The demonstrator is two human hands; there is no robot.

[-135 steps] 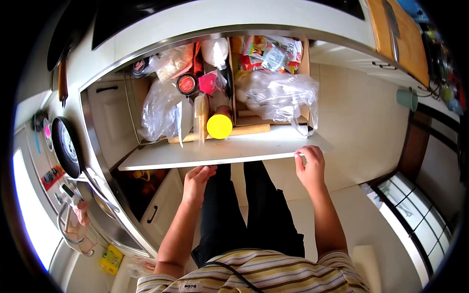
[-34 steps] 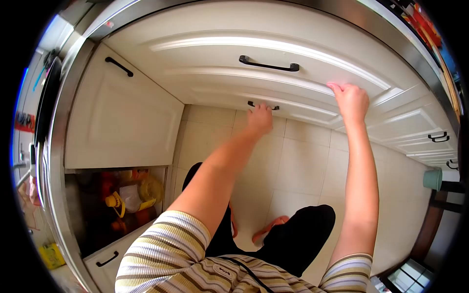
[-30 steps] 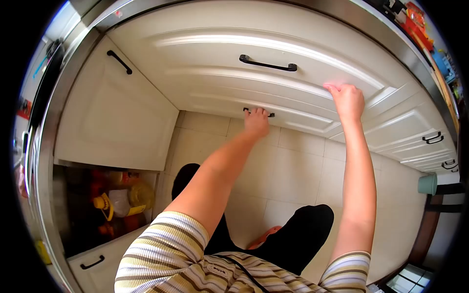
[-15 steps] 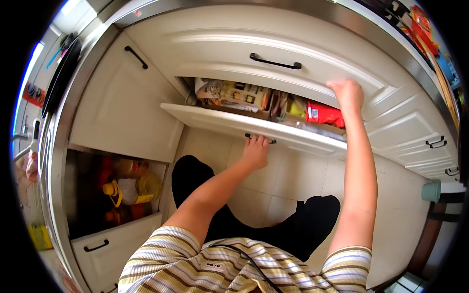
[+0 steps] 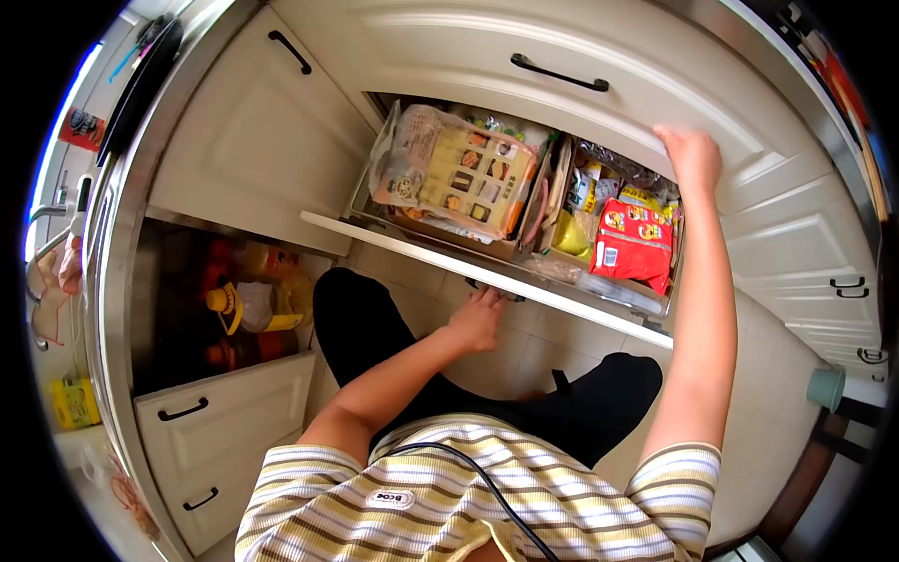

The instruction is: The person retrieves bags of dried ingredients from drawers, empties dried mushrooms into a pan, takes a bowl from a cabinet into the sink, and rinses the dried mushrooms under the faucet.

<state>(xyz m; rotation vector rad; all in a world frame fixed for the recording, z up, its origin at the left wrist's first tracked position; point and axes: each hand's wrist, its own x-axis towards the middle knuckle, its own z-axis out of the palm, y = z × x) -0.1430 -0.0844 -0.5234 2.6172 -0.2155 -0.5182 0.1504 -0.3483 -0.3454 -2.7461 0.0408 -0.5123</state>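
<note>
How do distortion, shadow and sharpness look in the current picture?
Head view: strong fisheye bending along the long silver metal counter edge, black corners; head view: deep shadow inside the dark rectangular cabinet opening; head view: the glossy red plastic packet in the open white drawer looks fairly crisp.

A wide white-fronted kitchen drawer stood open, both its sides filled.
At left lay a crinkled translucent plastic bag showing a yellow panel of small pictures; at right, a glossy red plastic packet with a white barcode rested near a shiny yellow packet.
</note>
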